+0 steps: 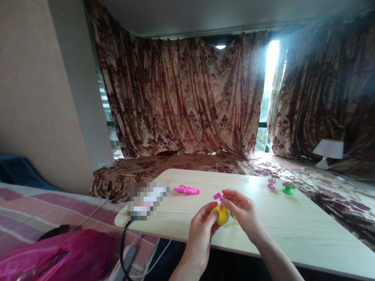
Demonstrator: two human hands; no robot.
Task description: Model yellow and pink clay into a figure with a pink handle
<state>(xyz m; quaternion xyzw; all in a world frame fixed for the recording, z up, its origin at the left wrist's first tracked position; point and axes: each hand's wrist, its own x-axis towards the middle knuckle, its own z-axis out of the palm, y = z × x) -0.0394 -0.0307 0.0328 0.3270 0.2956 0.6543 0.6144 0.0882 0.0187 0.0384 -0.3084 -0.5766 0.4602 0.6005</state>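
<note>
My left hand (202, 224) is closed around a smooth yellow ball (222, 216) that looks like modelling clay. Fingertips of my right hand (238, 208) pinch a thin pink strip (221, 200) just above the ball; its lower end reaches the ball's top, and a flat piece sticks out to the left. Behind my right fingers, a bit of another yellow thing (233, 216) shows on the table, mostly hidden. Farther back and to the left lies a lumpy, long pink piece (187, 190), apart from both hands.
On the right of the pale wooden table (293, 230) stand a small pink figure (272, 183) and a green one (289, 187) with a dotted top. A blurred-out device (149, 201) with a black cable (123, 242) lies at left. Beyond is a white lamp (328, 150).
</note>
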